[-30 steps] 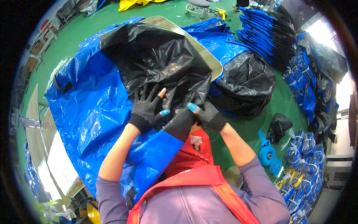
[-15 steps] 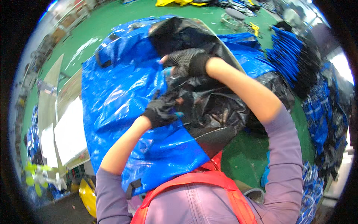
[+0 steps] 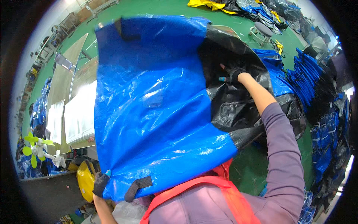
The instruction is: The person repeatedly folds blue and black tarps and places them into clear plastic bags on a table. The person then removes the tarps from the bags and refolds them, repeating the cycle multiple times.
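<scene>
A large glossy blue plastic sheet (image 3: pixel 156 100) lies spread in front of me, joined or overlapping along its right side with a black plastic sheet (image 3: pixel 238 108). At the sheet's near left corner, my left hand (image 3: pixel 100 183) in a dark glove pinches the blue edge. My right hand (image 3: pixel 234 73), in a striped dark glove with bare fingertips, rests on the black part with its fingers stretched apart. A short black webbing strap (image 3: pixel 140 186) is attached by the near edge of the blue sheet. Another dark strap (image 3: pixel 121 30) shows at the far left edge.
A pale worktable (image 3: pixel 80 100) with a shiny surface extends to the left. Stacked blue pieces (image 3: pixel 304 80) lie on the right, near a round stool (image 3: pixel 263 30). A green fan (image 3: pixel 33 147) and a yellow item (image 3: pixel 85 181) are at the lower left.
My left hand has gone from the middle of the sheet to its near left corner. My right hand has shifted right. The crumpled blue sheet now lies broader and smoother.
</scene>
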### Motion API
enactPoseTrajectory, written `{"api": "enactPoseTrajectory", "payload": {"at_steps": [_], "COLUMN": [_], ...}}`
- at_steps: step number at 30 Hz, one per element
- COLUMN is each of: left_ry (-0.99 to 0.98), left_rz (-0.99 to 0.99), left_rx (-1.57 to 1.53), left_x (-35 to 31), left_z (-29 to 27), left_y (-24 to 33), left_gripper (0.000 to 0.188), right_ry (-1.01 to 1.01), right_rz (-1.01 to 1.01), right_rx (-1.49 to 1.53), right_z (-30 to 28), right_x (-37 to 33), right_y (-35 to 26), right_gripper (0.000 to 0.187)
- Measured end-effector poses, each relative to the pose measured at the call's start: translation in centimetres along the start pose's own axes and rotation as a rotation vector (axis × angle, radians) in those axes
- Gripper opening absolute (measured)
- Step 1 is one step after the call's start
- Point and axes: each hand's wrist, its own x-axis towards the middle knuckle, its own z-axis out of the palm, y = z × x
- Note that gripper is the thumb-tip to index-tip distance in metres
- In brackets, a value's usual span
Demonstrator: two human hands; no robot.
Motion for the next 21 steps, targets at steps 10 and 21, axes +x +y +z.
{"api": "enactPoseTrajectory", "payload": {"at_steps": [10,21], "left_ry": [-0.318,-0.429], "left_rz": [1.508,1.379], "left_rx": [0.599,0.387], "left_x": [4.3,12.6], "left_z": [26.4,25.3], "left_y": [25.1,33.6], "left_gripper": [0.060,0.056], "right_ry": [0.185,0.555], "right_rz": [-0.026,-0.229], "right_rx": [0.180,0.177], "right_z": [-6.3,0.6], "right_x": [4.0,9.7], "right_y": [-2.6,-2.6], "right_gripper": [0.064,0.052]}}
